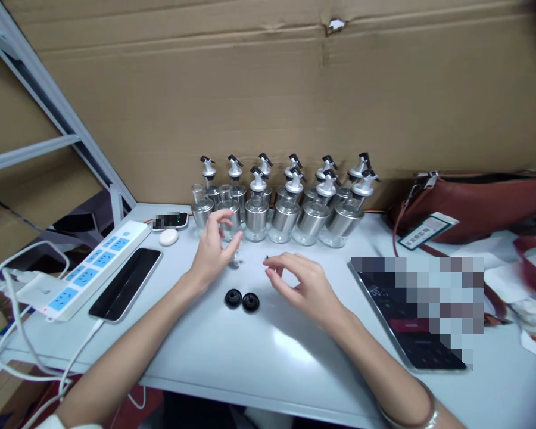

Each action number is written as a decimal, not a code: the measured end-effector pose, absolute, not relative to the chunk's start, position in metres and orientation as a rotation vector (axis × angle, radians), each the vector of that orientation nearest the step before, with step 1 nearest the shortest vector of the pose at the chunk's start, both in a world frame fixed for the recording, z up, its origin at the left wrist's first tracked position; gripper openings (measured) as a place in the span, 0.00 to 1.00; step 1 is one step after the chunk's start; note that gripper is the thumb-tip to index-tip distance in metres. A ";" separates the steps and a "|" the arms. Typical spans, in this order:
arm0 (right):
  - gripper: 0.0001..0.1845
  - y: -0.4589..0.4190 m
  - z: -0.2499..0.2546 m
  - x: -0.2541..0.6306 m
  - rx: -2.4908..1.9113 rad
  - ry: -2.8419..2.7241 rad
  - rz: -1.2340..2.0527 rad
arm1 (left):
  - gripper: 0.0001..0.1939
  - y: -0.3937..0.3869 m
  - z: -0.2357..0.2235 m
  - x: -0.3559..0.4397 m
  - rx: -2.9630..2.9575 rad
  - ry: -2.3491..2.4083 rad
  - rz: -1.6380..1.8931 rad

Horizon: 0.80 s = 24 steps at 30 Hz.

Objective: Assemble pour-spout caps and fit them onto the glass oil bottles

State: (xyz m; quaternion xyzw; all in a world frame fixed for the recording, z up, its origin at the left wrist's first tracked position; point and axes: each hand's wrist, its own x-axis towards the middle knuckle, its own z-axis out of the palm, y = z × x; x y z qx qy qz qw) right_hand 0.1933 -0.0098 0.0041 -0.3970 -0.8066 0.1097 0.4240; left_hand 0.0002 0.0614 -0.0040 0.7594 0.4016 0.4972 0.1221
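Observation:
My left hand (212, 247) is open, its fingers spread in front of two open-necked glass bottles with metal sleeves, the left bottle (202, 210) and its neighbour (227, 205). Just under its thumb is a small silvery piece (236, 260), partly hidden and blurred. My right hand (301, 283) hovers over the table with thumb and fingertips drawn together. A tiny dark bit (266, 258) shows at those fingertips, too small to name. Between my hands lie two black round stopper-like pieces, one (233, 298) beside the other (251, 302). Several bottles (286, 220) behind carry silver pour spouts with black levers.
To the left lie a phone (125, 285), a white power strip (93, 271) with cables, a small display device (170, 221) and a white round case (168, 237). A tablet (406, 316) and a brown bag (473, 205) are at right. Cardboard (268, 89) stands behind.

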 end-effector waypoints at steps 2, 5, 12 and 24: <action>0.07 -0.009 0.006 0.195 -0.977 -1.939 0.197 | 0.20 0.068 0.007 0.016 2.126 1.069 1.557; 0.07 -0.008 0.009 0.198 -0.954 -1.879 0.112 | 0.26 0.086 0.021 0.040 2.045 0.976 1.631; 0.07 -0.009 0.013 0.200 -0.930 -1.771 -0.012 | 0.30 0.121 0.030 0.067 2.037 1.114 1.577; 0.40 -0.004 0.003 0.197 -0.997 -1.701 -0.013 | 0.18 0.030 0.060 0.049 1.713 0.690 1.737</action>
